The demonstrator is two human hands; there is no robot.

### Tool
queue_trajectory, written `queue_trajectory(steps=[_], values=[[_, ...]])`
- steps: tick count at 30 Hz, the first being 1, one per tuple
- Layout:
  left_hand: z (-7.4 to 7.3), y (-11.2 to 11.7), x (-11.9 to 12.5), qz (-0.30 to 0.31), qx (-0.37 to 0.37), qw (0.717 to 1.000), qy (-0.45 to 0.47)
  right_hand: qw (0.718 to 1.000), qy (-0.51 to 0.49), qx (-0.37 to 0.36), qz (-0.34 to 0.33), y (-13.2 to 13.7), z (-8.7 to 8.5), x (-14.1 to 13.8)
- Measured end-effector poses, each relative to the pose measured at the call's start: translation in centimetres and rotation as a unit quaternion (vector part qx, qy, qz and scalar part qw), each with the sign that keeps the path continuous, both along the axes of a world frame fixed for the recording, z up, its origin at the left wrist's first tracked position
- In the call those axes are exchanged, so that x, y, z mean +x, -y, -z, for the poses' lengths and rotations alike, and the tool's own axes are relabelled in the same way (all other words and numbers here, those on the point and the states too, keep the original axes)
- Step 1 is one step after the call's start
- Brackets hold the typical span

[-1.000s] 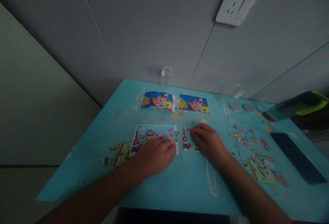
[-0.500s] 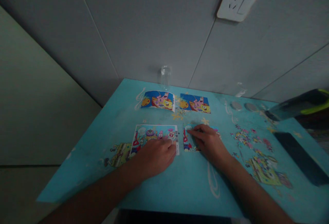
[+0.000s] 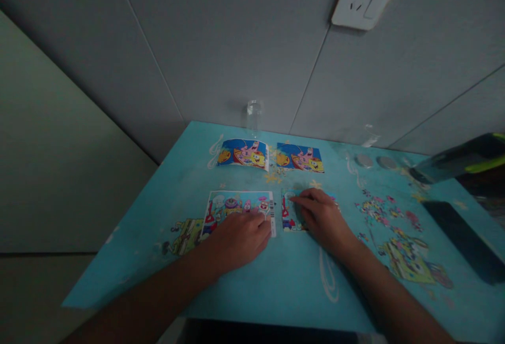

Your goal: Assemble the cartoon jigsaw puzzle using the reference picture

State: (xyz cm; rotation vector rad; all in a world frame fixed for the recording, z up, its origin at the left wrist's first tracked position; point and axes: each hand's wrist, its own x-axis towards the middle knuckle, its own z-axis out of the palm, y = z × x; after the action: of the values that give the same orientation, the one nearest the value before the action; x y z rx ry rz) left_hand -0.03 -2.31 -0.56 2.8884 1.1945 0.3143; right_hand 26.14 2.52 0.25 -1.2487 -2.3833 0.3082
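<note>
My left hand (image 3: pixel 246 236) lies over the lower right part of a cartoon picture sheet (image 3: pixel 221 201) with a white border and a barcode. Its fingers are curled closed, and their tips are hidden. To the right, my right hand (image 3: pixel 321 215) covers most of a cartoon jigsaw puzzle (image 3: pixel 286 223) that shows a red guitar at its left side. The index finger points left and touches the puzzle. The right fingers are drawn together, with the thumb mostly hidden; anything between them is too small to make out.
Behind lie a slightly curled picture sheet (image 3: pixel 242 153) and a matching flat picture (image 3: pixel 300 158). Loose puzzle pieces (image 3: pixel 374 210), a dark phone-like slab (image 3: pixel 461 239), two round lids (image 3: pixel 363 161) and a lying bottle (image 3: pixel 453 157) are at right. A clear jar (image 3: pixel 253 118) stands by the wall.
The view has shifted very slightly. Both hands keep nearly the same place and pose over the sheet and the puzzle.
</note>
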Motion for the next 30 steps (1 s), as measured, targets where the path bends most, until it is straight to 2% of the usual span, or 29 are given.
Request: queue_trajectory(steps=[4,8,12,15,20,30], values=[[-0.2,0.0,-0.1,-0.001,0.0,1.0,-0.001,0.999,-0.018,0.031,0.008,1.1,-1.5,1.3],[-0.5,0.0,-0.1,0.009,-0.002,1.0,-0.002,0.998,0.016,0.06,0.026,5.3,-2.5,4.9],[-0.5,0.0,-0.1,0.01,-0.003,1.0,0.003,0.996,-0.002,0.071,0.063,10.8,-1.1,8.4],[-0.3,0.0,-0.1,0.004,-0.006,1.0,0.005,0.994,-0.024,0.074,0.074,13.0,0.6,9.3],[-0.2,0.0,-0.2,0.006,-0.015,1.0,0.003,0.995,-0.01,0.081,0.057,13.1,2.0,8.4],[-0.5,-0.1,-0.3,0.004,-0.028,1.0,0.002,0.997,0.005,0.063,0.053,12.5,1.8,7.7]])
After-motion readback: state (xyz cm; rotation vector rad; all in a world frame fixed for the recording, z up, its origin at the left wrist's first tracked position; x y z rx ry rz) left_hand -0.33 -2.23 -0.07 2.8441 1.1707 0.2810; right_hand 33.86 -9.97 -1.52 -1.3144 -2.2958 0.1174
